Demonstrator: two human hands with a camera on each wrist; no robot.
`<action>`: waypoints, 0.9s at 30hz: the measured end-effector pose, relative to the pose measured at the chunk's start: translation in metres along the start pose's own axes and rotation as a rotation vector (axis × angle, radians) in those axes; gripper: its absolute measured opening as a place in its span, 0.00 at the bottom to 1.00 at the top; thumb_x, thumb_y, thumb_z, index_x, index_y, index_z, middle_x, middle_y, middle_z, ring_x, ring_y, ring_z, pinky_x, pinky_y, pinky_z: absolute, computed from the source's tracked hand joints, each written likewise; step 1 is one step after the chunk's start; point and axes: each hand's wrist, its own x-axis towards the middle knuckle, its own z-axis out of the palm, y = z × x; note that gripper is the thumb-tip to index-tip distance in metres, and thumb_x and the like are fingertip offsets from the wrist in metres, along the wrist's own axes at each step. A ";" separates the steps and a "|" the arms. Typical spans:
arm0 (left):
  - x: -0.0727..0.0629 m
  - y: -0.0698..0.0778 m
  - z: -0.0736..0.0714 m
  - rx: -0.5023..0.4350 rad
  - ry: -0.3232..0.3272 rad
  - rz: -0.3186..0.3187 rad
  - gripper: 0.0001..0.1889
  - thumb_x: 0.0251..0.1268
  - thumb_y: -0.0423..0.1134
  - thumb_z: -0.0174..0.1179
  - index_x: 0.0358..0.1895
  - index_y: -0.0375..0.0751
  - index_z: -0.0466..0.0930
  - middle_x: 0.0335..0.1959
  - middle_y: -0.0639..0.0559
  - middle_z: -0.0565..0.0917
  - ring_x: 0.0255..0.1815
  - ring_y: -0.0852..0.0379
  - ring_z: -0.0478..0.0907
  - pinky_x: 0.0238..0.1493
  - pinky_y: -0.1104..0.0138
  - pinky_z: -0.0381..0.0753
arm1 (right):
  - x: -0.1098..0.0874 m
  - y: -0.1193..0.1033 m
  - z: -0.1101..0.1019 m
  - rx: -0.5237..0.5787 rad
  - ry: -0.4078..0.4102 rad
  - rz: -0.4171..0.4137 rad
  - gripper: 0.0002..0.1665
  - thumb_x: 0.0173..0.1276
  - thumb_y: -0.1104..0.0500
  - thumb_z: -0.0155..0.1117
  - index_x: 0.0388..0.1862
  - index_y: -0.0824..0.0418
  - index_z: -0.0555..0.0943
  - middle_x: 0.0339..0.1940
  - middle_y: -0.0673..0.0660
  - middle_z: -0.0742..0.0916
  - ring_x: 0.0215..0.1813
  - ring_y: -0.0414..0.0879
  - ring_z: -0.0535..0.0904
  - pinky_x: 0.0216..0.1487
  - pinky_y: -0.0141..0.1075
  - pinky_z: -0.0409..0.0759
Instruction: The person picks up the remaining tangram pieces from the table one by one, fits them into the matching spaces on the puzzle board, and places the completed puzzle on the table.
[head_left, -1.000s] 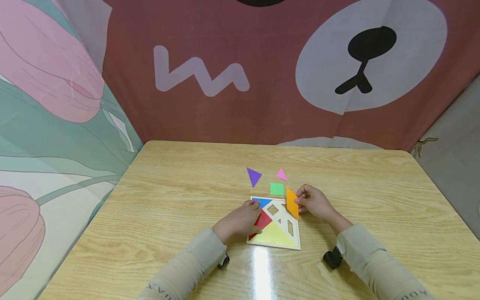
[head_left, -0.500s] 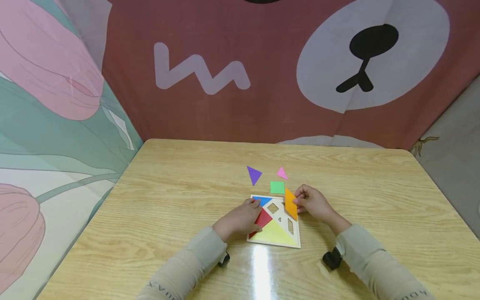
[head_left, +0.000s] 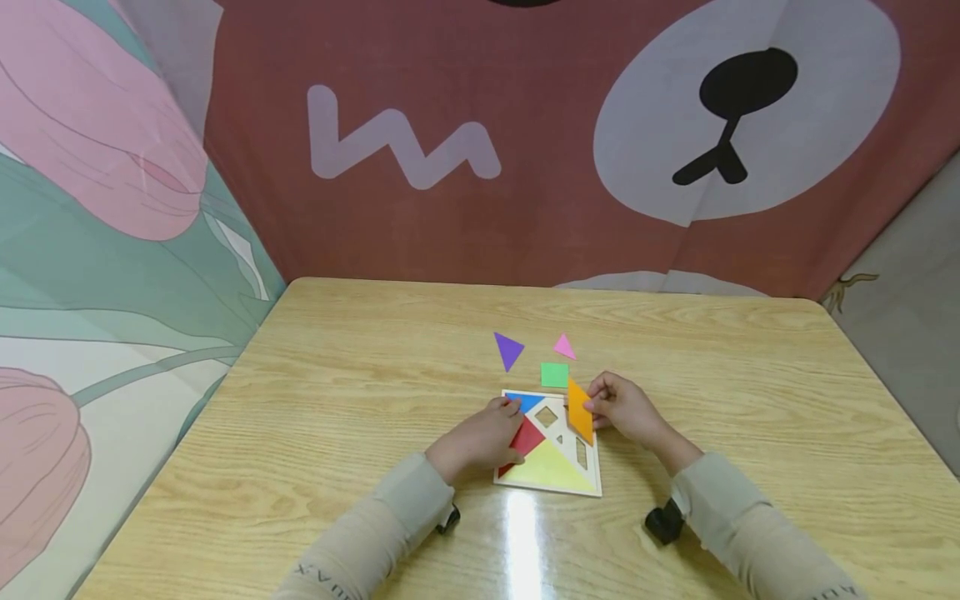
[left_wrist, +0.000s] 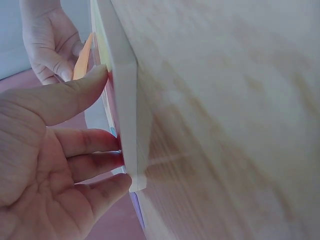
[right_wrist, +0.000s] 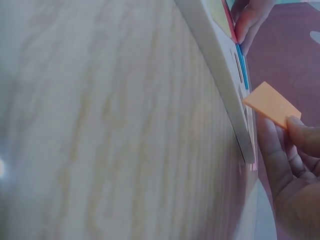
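While the L hand (head_left: 483,437) rests along the L side of a flat, squarish, pale board w/ cut-outs (head_left: 557,427), the R hand (head_left: 628,408) has its thumb & fingers clamped on a thin, flat orange parallelogram (head_left: 579,414). Orange pc. tilted up on edge at board's far R part; can't tell if its lower edge touches board. L fingers fairly straight, thumb well apart from them; thumb tip by near end of a large red pc. (head_left: 530,439), shape part hidden by hand; other tips at far L, nr a blue triangle (head_left: 527,402), one on board's edge per L wrist view. Big pale-yellow triangle (head_left: 546,471) lies in near side of board. Beyond board, flat on the light wood-grain table (head_left: 360,367): green rectangle (head_left: 554,375) just past far edge, purple triangle (head_left: 509,351) farther off to L, small pink triangle (head_left: 565,347) behind green. Beige sleeves (head_left: 382,517) on both arms, dark wrist device (head_left: 664,522) at R cuff. Reddish-brown printed backdrop (head_left: 450,233) behind table.
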 end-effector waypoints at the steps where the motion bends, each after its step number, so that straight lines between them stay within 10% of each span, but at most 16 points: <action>1: 0.000 0.000 0.000 0.001 0.001 0.001 0.32 0.54 0.49 0.57 0.60 0.35 0.62 0.63 0.43 0.58 0.64 0.48 0.51 0.61 0.68 0.54 | 0.000 0.000 0.000 0.001 0.000 -0.001 0.05 0.59 0.73 0.51 0.35 0.72 0.67 0.26 0.59 0.73 0.25 0.45 0.75 0.29 0.37 0.79; 27: 0.000 0.001 0.000 0.003 0.006 0.001 0.33 0.54 0.49 0.57 0.60 0.34 0.62 0.63 0.43 0.59 0.64 0.48 0.50 0.61 0.67 0.54 | -0.008 0.000 0.004 0.024 0.001 -0.020 0.05 0.59 0.74 0.52 0.34 0.72 0.67 0.26 0.58 0.72 0.26 0.45 0.74 0.29 0.37 0.79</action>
